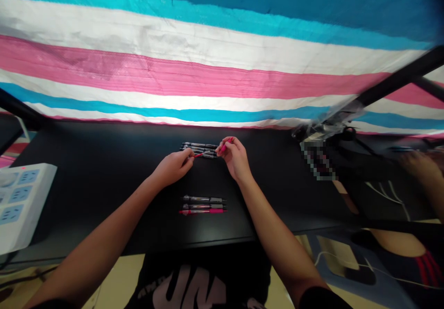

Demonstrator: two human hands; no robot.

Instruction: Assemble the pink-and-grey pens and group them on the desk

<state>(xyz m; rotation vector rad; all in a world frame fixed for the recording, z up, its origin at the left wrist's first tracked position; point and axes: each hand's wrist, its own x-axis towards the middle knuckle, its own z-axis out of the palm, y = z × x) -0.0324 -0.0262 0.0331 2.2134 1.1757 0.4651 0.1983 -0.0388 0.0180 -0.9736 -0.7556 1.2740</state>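
Rod [199,155]: thin, red toward my left side and paler toward my right, bridging the gap between my hands over the middle of the table [104,170].
Left hand [178,164]: thumb and forefinger pinch the red end; the other fingers curl in.
Right hand [236,157]: my fingertips press around a pink piece [226,145], and the pale end reaches up to them; whether it sits inside the piece or only meets it, I cannot tell.
Fit: I judge this to be fine work along one line, so I want both parts straight to each other, with any push or pull running lengthwise and slow.
Bend: a rod this slim would probably flex if forced sideways; a pinch nearer the meeting point should steady it.
Drop: small parts could slip and roll, so low wrists over the table serve me best.
Back pens [199,145]: a close row of dark, clear-bodied ones just beyond the rod, partly hidden by my fingers; I should mind my knuckles there.
Front pens [204,206]: three side by side nearer me, two dark, the nearest pink.
Power strip [43,198]: white, well apart at my left.
Striped sheet [208,82]: hanging behind the table.
Neighbour's hand [419,165]: blurred, far right.
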